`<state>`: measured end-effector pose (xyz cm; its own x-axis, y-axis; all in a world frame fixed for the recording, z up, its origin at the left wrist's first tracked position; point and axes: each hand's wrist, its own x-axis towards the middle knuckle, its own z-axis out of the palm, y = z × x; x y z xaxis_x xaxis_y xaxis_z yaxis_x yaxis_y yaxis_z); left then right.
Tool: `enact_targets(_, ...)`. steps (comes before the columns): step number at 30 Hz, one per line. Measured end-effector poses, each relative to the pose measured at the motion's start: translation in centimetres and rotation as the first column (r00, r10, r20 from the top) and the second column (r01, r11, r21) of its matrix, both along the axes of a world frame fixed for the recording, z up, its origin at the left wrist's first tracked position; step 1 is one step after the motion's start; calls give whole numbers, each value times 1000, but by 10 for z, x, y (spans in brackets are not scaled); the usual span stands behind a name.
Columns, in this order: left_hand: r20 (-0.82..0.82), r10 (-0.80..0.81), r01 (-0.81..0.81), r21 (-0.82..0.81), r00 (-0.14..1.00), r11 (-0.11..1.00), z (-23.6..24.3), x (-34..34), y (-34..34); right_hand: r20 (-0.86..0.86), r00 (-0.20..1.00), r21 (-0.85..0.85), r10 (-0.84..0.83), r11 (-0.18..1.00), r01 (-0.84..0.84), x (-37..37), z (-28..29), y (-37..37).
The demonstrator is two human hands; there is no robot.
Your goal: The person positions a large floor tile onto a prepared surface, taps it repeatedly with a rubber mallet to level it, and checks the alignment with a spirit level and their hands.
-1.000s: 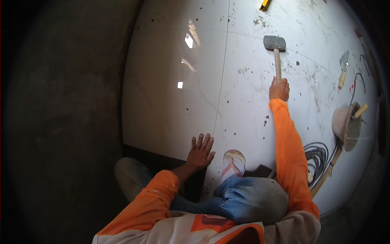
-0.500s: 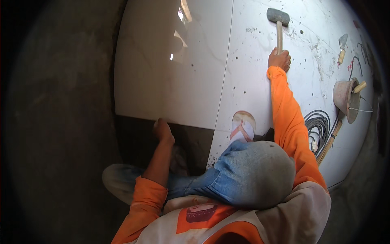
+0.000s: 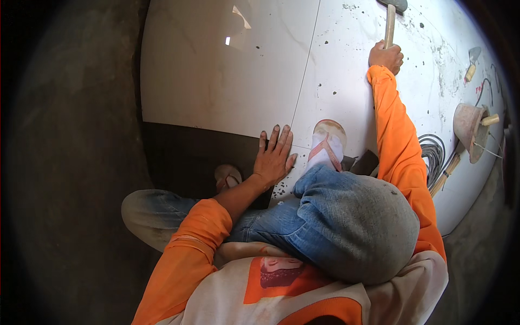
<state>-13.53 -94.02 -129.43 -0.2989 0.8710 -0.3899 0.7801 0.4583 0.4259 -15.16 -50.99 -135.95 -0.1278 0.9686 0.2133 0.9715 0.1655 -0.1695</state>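
Observation:
My right hand point(image 3: 386, 58) is wrapped round the wooden handle of a rubber mallet point(image 3: 390, 26), whose dark head is partly cut off by the upper edge of view. The mallet is over the pale tiled floor, far to the right. My left hand point(image 3: 273, 160) lies flat with its fingers spread. Its fingertips reach over the near right corner of a large glossy tile point(image 3: 216, 70), by the joint with the neighbouring tile point(image 3: 346, 81). Below that tile's near edge is a dark strip of floor point(image 3: 179, 157).
One sandalled foot point(image 3: 326, 146) rests on the tiles, the other point(image 3: 227, 176) on the dark strip. Along the right are a trowel point(image 3: 471, 65), a tilted bucket point(image 3: 468, 130), coiled cable point(image 3: 431, 157) and a bundle of thin sticks point(image 3: 447, 172). Dark crumbs dot the tiles.
My left hand has moved right along the tile's near edge and spread its fingers at the corner. The view has shifted, so the mallet appears higher, still in my right hand.

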Motion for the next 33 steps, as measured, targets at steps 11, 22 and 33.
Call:
enact_targets(11,-242,-261,291,97,935,952,-43,-62,32,11,1000,4,-13,1000,13,-3,0,-3)
enact_targets(22,-283,-126,159,97,951,983,-39,-164,227,16,1000,16,19,1000,-19,-2,9,-7)
enact_targets(33,-368,103,-76,85,924,993,-42,-273,330,-10,999,-23,39,999,-39,4,13,-1)
